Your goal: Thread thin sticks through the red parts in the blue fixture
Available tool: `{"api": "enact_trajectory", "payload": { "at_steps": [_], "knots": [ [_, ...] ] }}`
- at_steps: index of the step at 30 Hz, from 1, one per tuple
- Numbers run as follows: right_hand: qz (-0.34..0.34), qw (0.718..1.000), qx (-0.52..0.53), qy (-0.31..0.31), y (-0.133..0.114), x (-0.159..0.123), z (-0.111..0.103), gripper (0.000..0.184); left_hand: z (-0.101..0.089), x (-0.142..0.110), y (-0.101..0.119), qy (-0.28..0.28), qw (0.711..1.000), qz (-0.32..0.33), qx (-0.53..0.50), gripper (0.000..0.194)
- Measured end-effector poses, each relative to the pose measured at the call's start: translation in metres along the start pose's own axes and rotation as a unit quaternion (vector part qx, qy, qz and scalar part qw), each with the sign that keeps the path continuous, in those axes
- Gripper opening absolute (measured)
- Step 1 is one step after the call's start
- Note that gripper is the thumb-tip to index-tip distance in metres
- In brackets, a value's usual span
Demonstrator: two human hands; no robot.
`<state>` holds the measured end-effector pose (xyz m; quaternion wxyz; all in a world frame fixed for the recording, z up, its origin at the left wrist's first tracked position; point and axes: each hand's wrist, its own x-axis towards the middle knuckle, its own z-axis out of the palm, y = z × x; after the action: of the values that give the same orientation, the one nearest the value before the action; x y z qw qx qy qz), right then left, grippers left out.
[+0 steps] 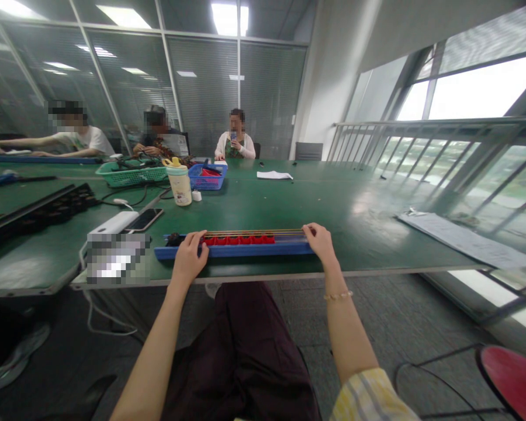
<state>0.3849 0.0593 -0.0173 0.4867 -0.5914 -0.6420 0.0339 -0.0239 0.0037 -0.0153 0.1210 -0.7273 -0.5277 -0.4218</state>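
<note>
A long blue tray (245,251) lies near the front edge of the green table, with a row of red pieces (239,240) inside it. Thin brownish strips (254,233) stretch along the tray's far side, between my two hands. My left hand (191,254) is closed at their left end, fingers curled over the tray; its exact grip is partly hidden. At the right end, my right hand (318,240) pinches the strips above the tray. A small black piece (174,239) sits in the tray's left end.
Left of the tray lie a phone (144,220) and a white power strip (114,223) with cables. Behind stand a cup (179,186), a green basket (129,175) and a blue basket (208,180). A clipboard (464,237) lies right. Several people sit across the table.
</note>
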Motion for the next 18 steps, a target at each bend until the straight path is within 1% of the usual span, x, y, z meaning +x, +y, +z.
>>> {"api": "enact_trajectory", "payload": {
  "at_steps": [5, 10, 15, 18],
  "knots": [
    [0.028, 0.999, 0.037, 0.013, 0.0004, 0.0017, -0.0026, 0.039, -0.0003, 0.0001, 0.0008, 0.001, 1.000, -0.001, 0.000, 0.039],
    [0.050, 0.997, 0.057, -0.002, 0.0010, 0.0018, -0.0031, 0.035, 0.0000, -0.0001, 0.0000, 0.001, 1.000, -0.004, 0.003, 0.038],
    [0.045, 0.997, 0.067, -0.003, -0.0006, 0.0011, -0.0032, 0.035, 0.0002, -0.0004, -0.0010, -0.001, 1.000, -0.005, 0.004, 0.039],
    [0.033, 0.996, 0.080, -0.014, -0.0007, 0.0008, -0.0042, 0.036, 0.0001, -0.0001, -0.0010, -0.001, 1.000, -0.003, 0.004, 0.038]
  ]
}}
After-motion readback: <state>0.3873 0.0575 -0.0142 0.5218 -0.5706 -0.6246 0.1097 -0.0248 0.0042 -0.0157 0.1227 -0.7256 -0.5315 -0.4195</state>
